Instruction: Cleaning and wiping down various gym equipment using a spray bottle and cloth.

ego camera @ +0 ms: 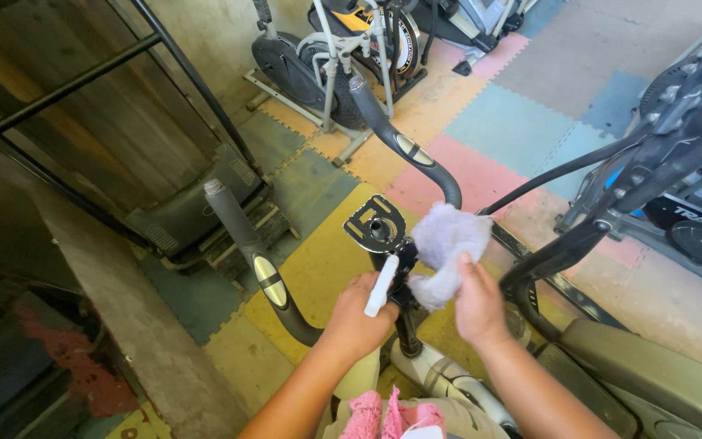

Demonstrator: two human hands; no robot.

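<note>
Coloured foam floor tiles (481,122) are seen beneath an exercise bike (392,244). A white stick-like tool (381,286) is gripped in the closed left hand (359,313) beside the bike's post. A grey cloth (446,252) is pinched by the right hand (478,305) just under the handlebar (404,146).

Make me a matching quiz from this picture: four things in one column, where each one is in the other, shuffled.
1. cloth
2. white tube
3. pink fabric
4. treadmill

A. in the left hand
B. by the wall, left
C. in the right hand
D. bottom edge, between the forearms

Pairs: 1-C, 2-A, 3-D, 4-B
</note>
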